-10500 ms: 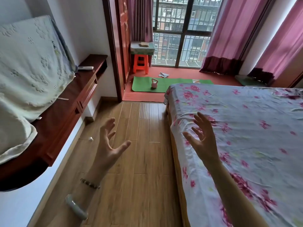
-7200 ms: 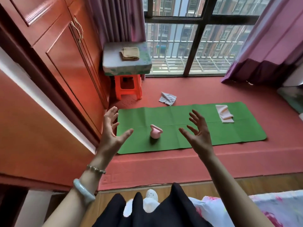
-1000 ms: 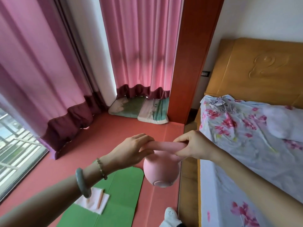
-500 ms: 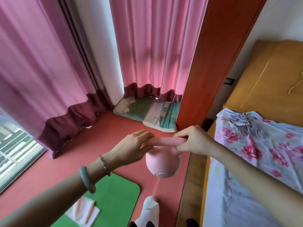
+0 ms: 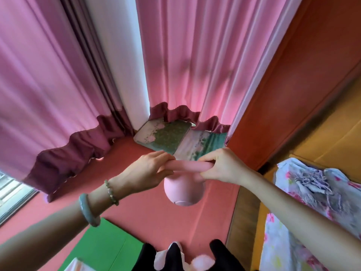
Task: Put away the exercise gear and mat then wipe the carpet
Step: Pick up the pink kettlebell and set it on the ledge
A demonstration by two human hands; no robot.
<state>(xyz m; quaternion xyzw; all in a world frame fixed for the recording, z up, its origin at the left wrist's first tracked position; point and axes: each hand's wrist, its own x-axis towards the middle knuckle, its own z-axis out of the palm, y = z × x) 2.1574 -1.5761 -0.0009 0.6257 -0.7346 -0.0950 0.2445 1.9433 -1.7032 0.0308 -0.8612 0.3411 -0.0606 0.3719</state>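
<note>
At the far left a strip of window [image 5: 10, 194] shows under a pink curtain [image 5: 48, 85] whose dark maroon hem drapes onto the red carpet [image 5: 144, 216]. Near the bottom left lies the green mat [image 5: 105, 247], flat on the carpet. The left forearm, wearing a pale green bangle [image 5: 88, 210] and a bead bracelet [image 5: 111, 192], crosses above the mat. The left hand [image 5: 148, 173] has its fingers and thumb curled round the left end of the handle of the pink kettlebell [image 5: 184, 190]. The kettlebell hangs in the air above the carpet, its round body below the handle, midway between the two hands. The right hand [image 5: 222, 167] wraps the handle's right end, fingers bent tight over it. Beyond the hands, two patterned cushions [image 5: 166, 136] lie in the far corner, partly under a second curtain's hem. To the right stands a red-brown wooden post [image 5: 293, 85], then a strip of wood floor [image 5: 246, 212] and the bed [image 5: 312, 202] with its floral sheet, just beside the right forearm.
</note>
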